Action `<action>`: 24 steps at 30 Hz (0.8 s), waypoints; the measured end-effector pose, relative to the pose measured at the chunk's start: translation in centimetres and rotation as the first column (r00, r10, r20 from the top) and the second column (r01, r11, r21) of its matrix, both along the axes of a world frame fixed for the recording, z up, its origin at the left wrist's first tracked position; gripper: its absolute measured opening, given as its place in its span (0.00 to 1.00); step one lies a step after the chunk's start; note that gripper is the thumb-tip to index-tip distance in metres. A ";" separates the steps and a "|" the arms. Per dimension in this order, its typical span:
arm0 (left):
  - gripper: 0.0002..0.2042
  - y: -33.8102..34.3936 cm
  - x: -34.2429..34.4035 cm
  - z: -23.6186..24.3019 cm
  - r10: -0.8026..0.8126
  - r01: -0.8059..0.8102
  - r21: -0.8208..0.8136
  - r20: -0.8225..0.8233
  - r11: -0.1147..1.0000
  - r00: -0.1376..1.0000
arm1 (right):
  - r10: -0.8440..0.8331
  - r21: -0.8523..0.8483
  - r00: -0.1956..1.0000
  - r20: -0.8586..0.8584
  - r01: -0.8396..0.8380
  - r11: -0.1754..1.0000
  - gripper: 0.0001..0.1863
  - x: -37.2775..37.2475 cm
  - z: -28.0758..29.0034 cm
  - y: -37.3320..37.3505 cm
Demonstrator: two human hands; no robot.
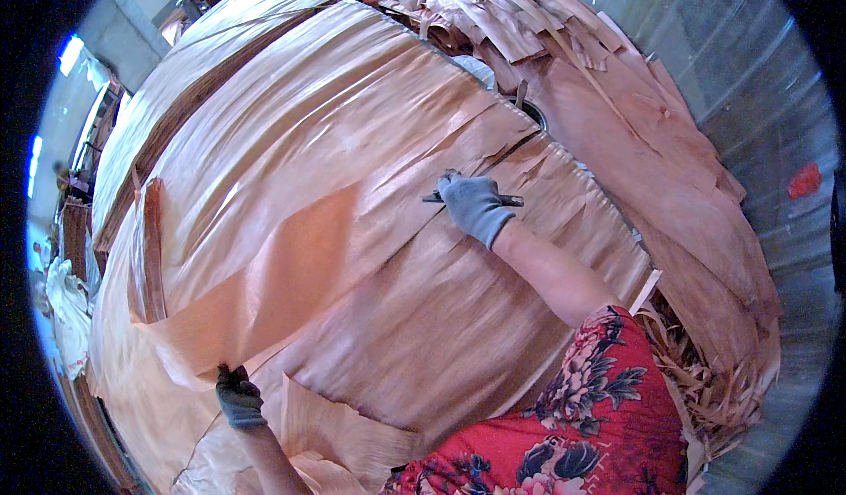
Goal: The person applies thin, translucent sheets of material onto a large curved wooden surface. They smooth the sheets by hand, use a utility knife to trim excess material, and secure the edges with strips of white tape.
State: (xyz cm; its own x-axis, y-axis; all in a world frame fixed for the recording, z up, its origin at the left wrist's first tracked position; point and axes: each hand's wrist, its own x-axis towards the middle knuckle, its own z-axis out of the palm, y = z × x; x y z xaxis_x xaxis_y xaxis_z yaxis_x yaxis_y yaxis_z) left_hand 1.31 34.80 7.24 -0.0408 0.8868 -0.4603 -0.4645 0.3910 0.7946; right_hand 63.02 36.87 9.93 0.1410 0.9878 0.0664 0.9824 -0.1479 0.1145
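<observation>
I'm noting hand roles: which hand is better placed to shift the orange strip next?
Probably the left hand: it seems to pinch the near edge of the orange strip, while the right hand is apart from it, holding a dark bar.

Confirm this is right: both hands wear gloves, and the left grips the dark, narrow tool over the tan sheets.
Wrong hand: the head view shows the right hand gripping the dark, narrow tool over the tan sheets. The left hand touches an orange-tan sheet. The rest stands.
</observation>
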 end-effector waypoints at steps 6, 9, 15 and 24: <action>0.12 0.0 -0.4 -3.1 0.148 -0.072 0.206 -0.384 0.976 0.912 | -0.037 -0.051 0.999 -0.016 0.036 0.998 0.06 -0.4 0.5 -0.5; 0.15 -0.8 -3.4 -6.6 0.184 0.084 0.362 -0.644 0.928 0.742 | -0.030 -0.040 0.999 -0.045 0.028 0.999 0.06 -1.4 1.2 -0.7; 0.15 -2.1 -4.0 -9.4 0.169 0.074 0.373 -0.576 0.925 0.800 | -0.039 -0.040 0.997 -0.063 0.037 0.999 0.05 -2.0 1.4 -0.6; 0.11 -1.8 3.9 -3.4 0.283 -0.281 -0.136 -0.005 0.950 0.959 | -0.034 -0.115 0.968 -0.247 0.006 0.993 0.20 -2.6 3.2 0.2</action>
